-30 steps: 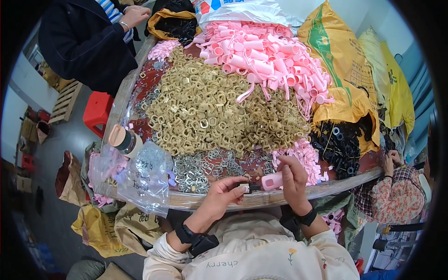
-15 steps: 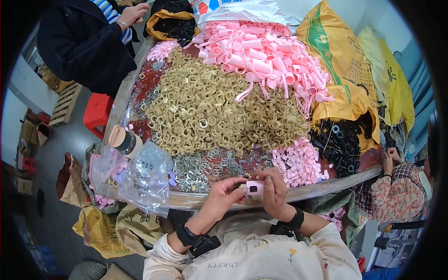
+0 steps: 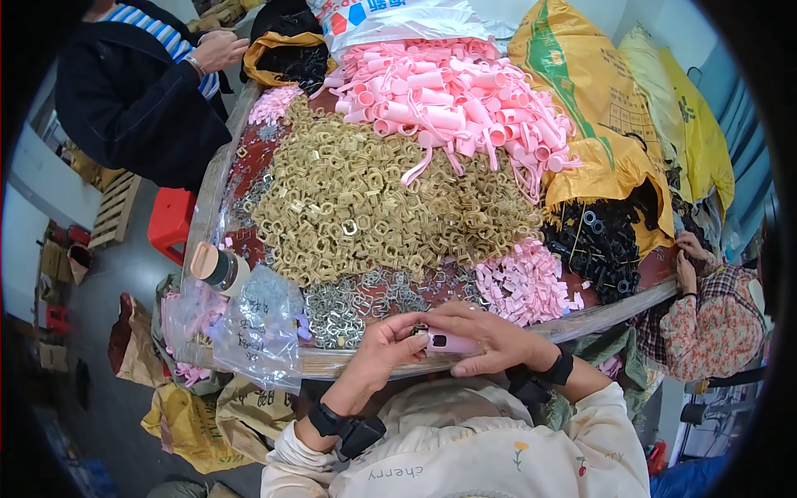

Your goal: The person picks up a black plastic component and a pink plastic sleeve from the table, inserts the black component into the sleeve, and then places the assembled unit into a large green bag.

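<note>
Near the table's front edge I hold a small pink plastic tube (image 3: pixel 452 344) with a dark square opening in its side. My left hand (image 3: pixel 378 355) pinches its left end, with a small dark-and-gold bit showing at the fingertips. Over the tube's right part curves my right hand (image 3: pixel 501 340), thumb on the near side and fingers along the far side, hiding that end. Just beyond my hands lie silver wire loops (image 3: pixel 340 311) and a heap of small pink pieces (image 3: pixel 527 282). Behind them spreads a big pile of gold-coloured rings (image 3: pixel 349 199).
Pink tubes with straps (image 3: pixel 448 104) spill from a white sack at the back. A yellow sack (image 3: pixel 614 166) with black parts (image 3: pixel 594 249) stands right. A bottle (image 3: pixel 217 267) and clear plastic bag (image 3: pixel 261 324) sit left. One person stands far left; another sits right.
My right hand has gone from a fingertip grip at the tube's right end to lying over it with fingers stretched leftward. The view has shifted slightly.
</note>
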Tool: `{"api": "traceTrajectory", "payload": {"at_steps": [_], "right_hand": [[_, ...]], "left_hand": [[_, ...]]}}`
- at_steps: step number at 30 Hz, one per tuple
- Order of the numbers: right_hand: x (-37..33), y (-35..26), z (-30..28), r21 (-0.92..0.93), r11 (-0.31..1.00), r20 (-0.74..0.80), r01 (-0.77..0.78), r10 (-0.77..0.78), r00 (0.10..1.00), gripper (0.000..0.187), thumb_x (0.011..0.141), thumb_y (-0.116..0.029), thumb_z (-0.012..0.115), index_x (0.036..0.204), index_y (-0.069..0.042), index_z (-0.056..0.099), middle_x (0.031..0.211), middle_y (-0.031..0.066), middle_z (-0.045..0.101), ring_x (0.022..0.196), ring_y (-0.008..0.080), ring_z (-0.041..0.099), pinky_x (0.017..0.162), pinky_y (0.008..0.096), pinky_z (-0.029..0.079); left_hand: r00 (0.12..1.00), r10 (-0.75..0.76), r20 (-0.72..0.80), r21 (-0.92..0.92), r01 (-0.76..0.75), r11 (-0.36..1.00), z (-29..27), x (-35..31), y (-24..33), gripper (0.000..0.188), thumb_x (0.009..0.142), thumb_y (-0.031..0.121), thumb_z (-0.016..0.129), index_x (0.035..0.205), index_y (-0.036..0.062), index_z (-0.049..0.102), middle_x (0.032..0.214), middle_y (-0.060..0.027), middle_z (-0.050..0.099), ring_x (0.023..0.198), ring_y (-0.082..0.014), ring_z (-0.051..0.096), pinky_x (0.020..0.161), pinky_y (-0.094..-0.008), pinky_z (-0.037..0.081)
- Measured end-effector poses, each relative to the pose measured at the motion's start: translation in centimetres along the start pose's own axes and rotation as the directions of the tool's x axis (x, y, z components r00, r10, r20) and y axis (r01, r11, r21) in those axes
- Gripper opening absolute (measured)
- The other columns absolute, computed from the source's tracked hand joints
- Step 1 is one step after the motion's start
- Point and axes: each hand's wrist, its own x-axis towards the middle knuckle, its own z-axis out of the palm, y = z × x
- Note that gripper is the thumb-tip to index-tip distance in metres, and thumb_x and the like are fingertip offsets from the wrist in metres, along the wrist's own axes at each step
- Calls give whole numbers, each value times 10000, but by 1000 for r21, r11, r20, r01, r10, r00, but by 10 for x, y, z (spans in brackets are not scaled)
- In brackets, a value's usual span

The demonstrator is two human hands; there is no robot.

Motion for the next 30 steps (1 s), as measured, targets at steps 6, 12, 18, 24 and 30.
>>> {"api": "traceTrajectory", "payload": {"at_steps": [6,12,18,24,30], "right_hand": [[4,-7,3,156,985,106,72,-89,990,775,672,-428,627,1232,15,324,1200,177,384,1117,288,371,900,361,319],[-8,-6,10,227,968,-5,103,-104,995,724,672,-401,635,1205,6,362,1186,178,388,1066,311,419,871,365,359],[-17,-2,17,188,975,-257,120,-69,964,538,682,-377,632,1033,8,498,994,143,533,918,286,521,797,345,403],[-21,-5,19,234,967,-329,98,-16,944,459,672,-386,640,907,-3,547,871,103,585,845,251,555,748,328,418],[-19,0,25,144,983,-390,117,-53,919,544,683,-454,597,955,12,528,881,125,558,797,245,528,755,334,388]], "left_hand": [[992,-71,102,-30,74,997,15,1,4,437,744,-14,553,1161,18,430,914,-41,563,731,-87,550,653,-205,469],[981,-79,177,-111,100,989,26,-2,0,510,755,-53,526,1225,17,339,983,-65,549,871,-130,549,748,-245,464],[973,-85,212,-158,120,980,30,1,-3,564,740,-84,522,1247,-2,287,1028,-89,539,895,-143,542,790,-262,452],[968,-107,225,-144,142,979,30,5,-11,570,737,-79,529,1248,-5,287,1036,-92,537,904,-139,537,787,-256,449],[985,-37,169,-167,65,984,37,4,-11,569,737,-43,554,1242,5,295,1035,-84,533,907,-130,532,765,-241,448]]}}
